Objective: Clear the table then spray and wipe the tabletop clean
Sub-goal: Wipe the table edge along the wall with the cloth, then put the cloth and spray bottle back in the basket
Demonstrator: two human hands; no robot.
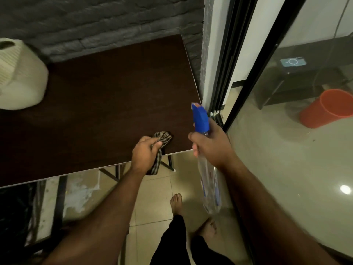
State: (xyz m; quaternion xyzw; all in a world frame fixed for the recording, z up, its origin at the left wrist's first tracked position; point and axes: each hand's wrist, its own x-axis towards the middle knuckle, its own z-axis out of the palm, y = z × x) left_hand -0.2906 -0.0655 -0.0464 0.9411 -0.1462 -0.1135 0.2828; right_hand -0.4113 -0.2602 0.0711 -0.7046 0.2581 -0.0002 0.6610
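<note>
Spraying was the step in hand: the dark brown rectangular wooden tabletop (107, 92) was nearly cleared, with only a cream ribbed rounded object (19, 77) at its far left. The right hand (212, 144) was curled round the neck of a clear plastic spray bottle with a blue trigger head (200, 119), nozzle aimed over the near right corner. The left hand (145, 152) gripped a bunched checked brown cloth (162, 138) at the near edge; next, a trigger squeeze, then wiping.

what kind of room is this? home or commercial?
Probably a home, beside a sliding glass door: tiled floor, a dark folding-leg table against a grey stone-effect wall, and an orange bucket beyond the glass. The person is barefoot.
</note>
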